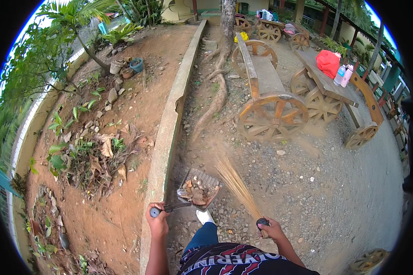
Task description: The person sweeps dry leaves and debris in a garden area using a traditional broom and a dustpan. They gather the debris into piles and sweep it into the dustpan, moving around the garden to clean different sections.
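Note:
My left hand [157,220] is closed around the dark handle of a dustpan [201,178]. Dry leaves [197,196], small stones and a piece of clear plastic lie in its ribbed pan, which is just right of a low concrete curb [172,127]. My right hand [272,229] grips the black-bound end of a stick broom [239,185]. The broom's bristles fan out up and left over the gravelly ground, to the right of the pan, and their tips look blurred. A white shoe [205,217] shows just below the dustpan.
Ahead to the right stand a wooden bench [268,74] with wheel-shaped sides and a wooden table [325,75] holding a red bag [328,64] and bottles. A tree root [215,103] runs beside the curb. Left of the curb lies a heap of leaves [96,161] on bare soil.

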Action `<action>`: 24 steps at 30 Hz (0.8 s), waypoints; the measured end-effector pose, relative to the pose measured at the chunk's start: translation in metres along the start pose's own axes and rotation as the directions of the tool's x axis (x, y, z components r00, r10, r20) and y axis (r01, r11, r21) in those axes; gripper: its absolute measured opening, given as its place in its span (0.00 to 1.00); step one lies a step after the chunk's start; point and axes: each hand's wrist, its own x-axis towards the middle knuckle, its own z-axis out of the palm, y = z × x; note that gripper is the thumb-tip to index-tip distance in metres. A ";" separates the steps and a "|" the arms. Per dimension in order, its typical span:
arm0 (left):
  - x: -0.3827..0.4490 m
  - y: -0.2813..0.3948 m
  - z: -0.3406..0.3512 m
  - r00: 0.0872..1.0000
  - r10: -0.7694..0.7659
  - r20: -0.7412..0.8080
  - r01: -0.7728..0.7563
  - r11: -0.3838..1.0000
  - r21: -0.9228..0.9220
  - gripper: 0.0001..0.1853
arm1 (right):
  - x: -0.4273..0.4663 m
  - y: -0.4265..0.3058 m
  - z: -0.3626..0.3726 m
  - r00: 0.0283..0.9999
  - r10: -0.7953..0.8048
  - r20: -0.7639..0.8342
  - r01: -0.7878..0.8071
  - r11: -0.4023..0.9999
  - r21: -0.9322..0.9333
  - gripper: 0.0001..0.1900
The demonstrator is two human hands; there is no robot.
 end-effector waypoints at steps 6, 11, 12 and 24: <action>0.092 -0.001 0.017 1.000 -0.017 -0.003 0.017 1.000 0.001 0.17 | 0.081 -0.077 0.038 1.000 0.022 0.011 -0.023 1.000 0.000 0.33; 0.153 -0.006 0.049 0.999 0.007 0.043 -0.009 0.999 0.045 0.17 | 0.124 -0.138 0.065 1.000 0.005 0.003 -0.005 0.997 0.082 0.33; 0.165 -0.011 0.056 0.999 0.012 0.043 -0.014 0.999 0.045 0.18 | 0.135 -0.145 0.067 1.000 -0.012 0.019 0.010 0.995 0.097 0.33; 0.304 -0.052 0.169 0.995 -0.078 -0.055 0.078 0.997 -0.002 0.17 | 0.319 -0.277 0.057 0.992 -0.042 0.116 0.034 0.997 0.068 0.35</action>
